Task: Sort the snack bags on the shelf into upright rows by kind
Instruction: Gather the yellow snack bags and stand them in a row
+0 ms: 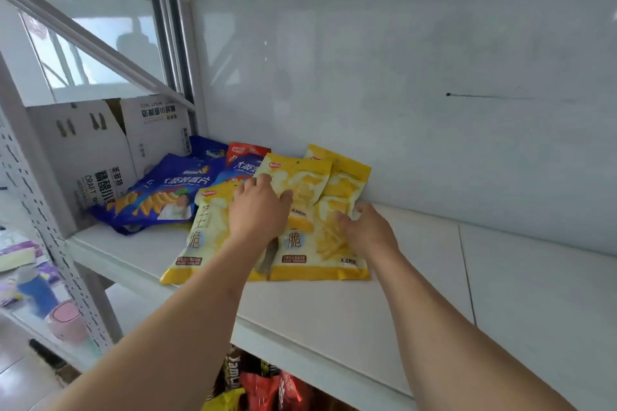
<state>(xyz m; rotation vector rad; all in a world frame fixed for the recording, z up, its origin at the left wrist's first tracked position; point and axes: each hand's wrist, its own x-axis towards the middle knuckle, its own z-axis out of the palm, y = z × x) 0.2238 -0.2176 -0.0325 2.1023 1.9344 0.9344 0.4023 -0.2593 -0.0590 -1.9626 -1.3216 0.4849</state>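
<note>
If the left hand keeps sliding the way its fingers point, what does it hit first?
Probably the leaning yellow bag that the left hand already touches; behind it the red bag, then the back wall. Depth is unclear.

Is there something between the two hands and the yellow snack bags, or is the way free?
Nothing visible stands between them. The left hand and the right hand already rest directly on the flat-lying yellow plastic snack bags. The blue snack bags lie apart, further left on the white shelf board.

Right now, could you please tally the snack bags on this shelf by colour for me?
Yellow bags: 4
Blue bags: 2
Red-topped bag: 1
Total: 7 visible; any bag hidden underneath cannot be counted.
</note>
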